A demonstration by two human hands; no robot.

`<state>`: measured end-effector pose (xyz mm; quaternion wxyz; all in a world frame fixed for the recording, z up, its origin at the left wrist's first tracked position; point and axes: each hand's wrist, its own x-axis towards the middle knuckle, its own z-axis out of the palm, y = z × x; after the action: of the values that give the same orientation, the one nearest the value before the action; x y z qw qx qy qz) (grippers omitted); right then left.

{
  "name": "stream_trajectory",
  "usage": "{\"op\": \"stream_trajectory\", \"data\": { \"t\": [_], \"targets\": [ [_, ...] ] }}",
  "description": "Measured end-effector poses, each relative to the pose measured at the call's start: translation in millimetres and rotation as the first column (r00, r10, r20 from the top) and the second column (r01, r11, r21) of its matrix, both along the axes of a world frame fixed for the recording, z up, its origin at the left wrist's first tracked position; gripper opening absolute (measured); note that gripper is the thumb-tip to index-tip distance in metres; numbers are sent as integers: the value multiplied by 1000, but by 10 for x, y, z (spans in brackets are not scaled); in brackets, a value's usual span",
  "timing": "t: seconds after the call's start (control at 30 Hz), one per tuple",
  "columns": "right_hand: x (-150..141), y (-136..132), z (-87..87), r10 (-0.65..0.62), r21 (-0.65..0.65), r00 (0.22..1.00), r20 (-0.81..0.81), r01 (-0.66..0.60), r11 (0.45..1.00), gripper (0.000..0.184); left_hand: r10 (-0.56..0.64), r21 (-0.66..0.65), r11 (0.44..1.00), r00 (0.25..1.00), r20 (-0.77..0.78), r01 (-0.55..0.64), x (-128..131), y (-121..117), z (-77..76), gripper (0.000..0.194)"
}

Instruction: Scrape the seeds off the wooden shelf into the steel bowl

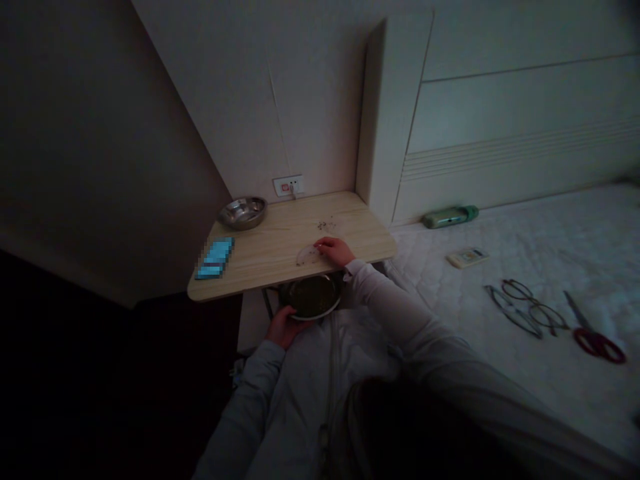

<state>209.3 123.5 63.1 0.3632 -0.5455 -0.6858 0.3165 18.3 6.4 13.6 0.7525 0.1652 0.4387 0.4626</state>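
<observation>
Below the table's front edge, my left hand [286,327] grips the rim of a round, dark-bottomed pan [313,297] with a pale edge. My right hand [337,251] rests low over the tabletop near that edge, its fingertips pinched together at a thin, see-through curved piece [307,255], which looks like clear plastic. Small dark specks lie along that piece's edge. Just beyond my right hand, a scatter of small dark bits [326,225] lies on the wooden table [273,243].
A steel bowl [243,213] stands at the table's back left, with a lit phone [216,258] in front. A wall socket [289,186] holds a plug. On the bed [425,267] lie a green case [450,217], a pale handheld device [467,257], glasses [533,307] and red-handled scissors [595,337].
</observation>
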Motion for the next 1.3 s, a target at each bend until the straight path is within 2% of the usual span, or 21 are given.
{"op": "stream_trajectory", "data": {
  "t": [0.27,1.07,1.3],
  "targets": [
    [15,11,14,-23,1,1000,15,23,1000,28,-4,-1,1000,1000,3,4,-4,0,0,44],
    [-12,-48,11,12,-40,998,-61,-14,999,29,28,2,1000,1000,-6,-28,6,-1,14,48],
    [-35,-33,5,19,-33,999,-38,-20,999,28,47,20,999,999,5,-48,10,-8,17,50]
  ]
}}
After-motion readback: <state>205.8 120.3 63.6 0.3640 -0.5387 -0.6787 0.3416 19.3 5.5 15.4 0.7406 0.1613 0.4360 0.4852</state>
